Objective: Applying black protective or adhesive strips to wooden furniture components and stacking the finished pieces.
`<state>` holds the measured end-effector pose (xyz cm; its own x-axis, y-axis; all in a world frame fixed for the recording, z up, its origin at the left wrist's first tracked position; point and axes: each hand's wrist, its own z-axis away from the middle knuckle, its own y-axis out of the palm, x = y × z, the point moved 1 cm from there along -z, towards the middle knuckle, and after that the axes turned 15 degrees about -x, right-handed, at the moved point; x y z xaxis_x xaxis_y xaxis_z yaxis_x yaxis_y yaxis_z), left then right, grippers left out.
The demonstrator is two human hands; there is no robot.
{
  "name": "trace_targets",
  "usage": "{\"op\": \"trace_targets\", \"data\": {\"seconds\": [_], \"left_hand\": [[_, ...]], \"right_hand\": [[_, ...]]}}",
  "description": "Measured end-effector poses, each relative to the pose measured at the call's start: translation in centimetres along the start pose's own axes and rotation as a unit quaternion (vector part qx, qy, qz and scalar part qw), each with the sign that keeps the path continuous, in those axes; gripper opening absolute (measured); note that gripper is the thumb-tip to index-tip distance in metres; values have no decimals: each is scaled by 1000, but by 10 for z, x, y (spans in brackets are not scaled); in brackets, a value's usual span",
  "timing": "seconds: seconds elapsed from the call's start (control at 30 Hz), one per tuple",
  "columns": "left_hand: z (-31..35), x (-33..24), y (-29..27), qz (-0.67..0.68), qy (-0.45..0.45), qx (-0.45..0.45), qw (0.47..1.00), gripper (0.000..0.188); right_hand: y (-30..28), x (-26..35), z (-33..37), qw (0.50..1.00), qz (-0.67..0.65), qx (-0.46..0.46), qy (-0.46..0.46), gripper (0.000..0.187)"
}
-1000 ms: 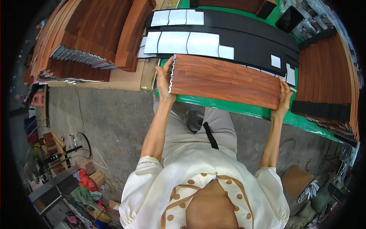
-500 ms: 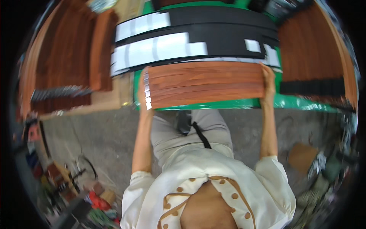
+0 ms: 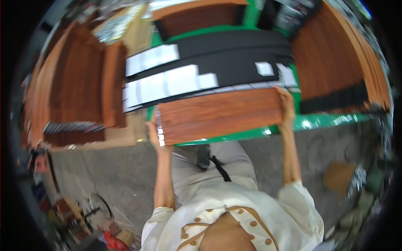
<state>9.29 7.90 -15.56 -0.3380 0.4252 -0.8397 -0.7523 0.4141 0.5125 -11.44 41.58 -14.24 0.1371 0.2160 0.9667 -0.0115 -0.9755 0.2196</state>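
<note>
I see the plank at centre frame (image 3: 220,119), left hand (image 3: 155,133) and right hand (image 3: 286,109) at its ends; strips (image 3: 238,58) beyond, on table (image 3: 312,122); board stacks upper left (image 3: 77,83), upper right (image 3: 328,56).

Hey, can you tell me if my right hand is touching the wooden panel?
Touching. The head view shows the right hand against the right end of the wooden panel, with no gap between them.
</note>
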Motion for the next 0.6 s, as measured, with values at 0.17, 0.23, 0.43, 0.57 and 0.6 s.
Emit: {"op": "trace_targets", "data": {"seconds": [0.17,0.23,0.43,0.57,0.6], "left_hand": [[7,7,10,-107,52,2,993,60],[5,19,9,-180,113,32,977,60],[14,-29,-4,-284,111,30,952,60],[11,-130,51,-360,329,138,862,64],[13,-167,77,-332,334,137,872,68]], "right_hand": [[-38,-8,4,1000,-5,-3,18,42],[-51,-14,1,1000,3,-8,21,47],[-35,-15,11,999,43,19,22,48],[-35,-7,5,997,73,23,1,46],[-39,-6,2,998,61,15,7,47]]}}
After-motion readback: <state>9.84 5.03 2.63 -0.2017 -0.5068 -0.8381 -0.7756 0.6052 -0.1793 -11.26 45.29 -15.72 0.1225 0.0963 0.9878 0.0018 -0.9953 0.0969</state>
